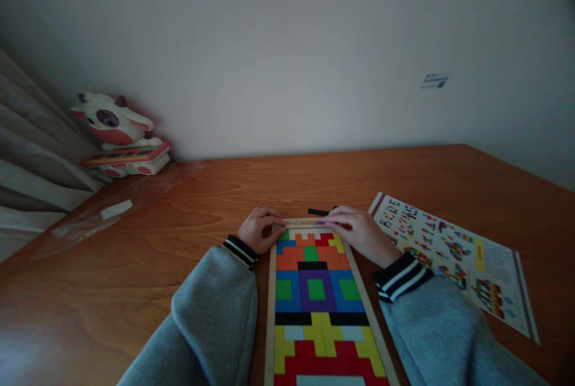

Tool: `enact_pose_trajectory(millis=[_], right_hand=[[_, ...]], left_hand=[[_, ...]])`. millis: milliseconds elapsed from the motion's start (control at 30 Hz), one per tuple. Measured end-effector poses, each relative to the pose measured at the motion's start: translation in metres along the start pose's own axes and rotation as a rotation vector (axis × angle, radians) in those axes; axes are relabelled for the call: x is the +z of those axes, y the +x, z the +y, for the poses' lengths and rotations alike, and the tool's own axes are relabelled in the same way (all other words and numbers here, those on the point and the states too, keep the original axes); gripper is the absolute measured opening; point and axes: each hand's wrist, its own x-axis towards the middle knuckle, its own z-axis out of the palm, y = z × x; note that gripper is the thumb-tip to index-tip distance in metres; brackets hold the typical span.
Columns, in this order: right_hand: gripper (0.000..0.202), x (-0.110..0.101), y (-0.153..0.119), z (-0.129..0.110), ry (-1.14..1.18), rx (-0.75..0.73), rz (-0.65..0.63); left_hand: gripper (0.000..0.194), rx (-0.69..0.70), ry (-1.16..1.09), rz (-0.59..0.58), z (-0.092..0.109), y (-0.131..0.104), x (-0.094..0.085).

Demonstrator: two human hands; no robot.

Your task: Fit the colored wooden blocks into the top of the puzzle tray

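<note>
- Puzzle board [271, 296]: on the tabletop [202, 200], short of its far edge.
- Left hand [259, 231]: at the board's far-left corner; cannot tell whether its fingers grip.
- Right hand [362, 233]: fingers pinching a purple piece [320, 223].

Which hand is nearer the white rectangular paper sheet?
Right. The right hand is beside the white rectangular paper sheet; the left hand is farther, at the far-left corner of the pale rectangular wooden tray.
</note>
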Motion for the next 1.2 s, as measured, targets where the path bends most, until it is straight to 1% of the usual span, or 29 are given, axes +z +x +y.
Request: enact_pose_trajectory(millis=[167,233,333,433,533,633,667,733,767,800,833,900,933,1000,1067,1200], right_hand=[[0.019,-0.001,0.001,-0.001,-0.046,0.017,0.093],[0.019,-0.002,0.002,-0.003,-0.012,0.041,0.134],[0.020,0.000,0.003,-0.011,0.101,0.104,0.155],[0.017,0.005,0.003,-0.024,0.191,0.158,0.123],[0.013,0.013,0.001,-0.038,0.210,0.086,0.052],[0.014,0.018,0.001,-0.043,0.205,0.016,0.024],[0.016,0.018,0.001,-0.042,0.206,0.011,0.017],[0.021,0.015,0.002,-0.032,0.176,0.045,0.062],[0.024,0.012,0.002,-0.024,0.139,0.081,0.104],[0.026,0.009,0.001,-0.014,0.049,0.137,0.199],[0.026,0.006,0.001,-0.003,-0.064,0.184,0.233],[0.026,0.000,-0.002,0.018,-0.268,0.276,0.225],[0.028,-0.002,-0.004,0.027,-0.323,0.317,0.213],[0.026,-0.003,-0.007,0.040,-0.360,0.363,0.179],[0.021,-0.003,-0.008,0.044,-0.362,0.380,0.157],[0.017,-0.002,-0.007,0.041,-0.386,0.376,0.135]], left_hand=[[0.016,0.007,0.006,0.000,-0.001,0.000,0.000],[0.017,0.007,0.010,0.015,0.000,0.001,-0.001],[0.020,-0.009,-0.002,0.053,0.007,0.003,-0.001],[0.024,-0.029,-0.051,0.100,0.018,0.005,0.002],[0.023,0.004,-0.127,0.106,0.030,0.006,0.006],[0.018,0.032,-0.203,0.101,0.037,0.007,0.009],[0.016,0.029,-0.223,0.098,0.037,0.007,0.009],[0.016,-0.014,-0.244,0.107,0.037,0.006,0.009],[0.017,-0.054,-0.242,0.122,0.036,0.006,0.009],[0.018,-0.103,-0.231,0.138,0.036,0.006,0.009],[0.020,-0.158,-0.217,0.157,0.034,0.006,0.010],[0.023,-0.257,-0.194,0.185,0.032,0.006,0.011],[0.024,-0.290,-0.189,0.194,0.030,0.005,0.011],[0.024,-0.318,-0.191,0.201,0.028,0.005,0.013],[0.024,-0.313,-0.190,0.193,0.027,0.005,0.014],[0.023,-0.304,-0.171,0.174,0.026,0.004,0.015]])
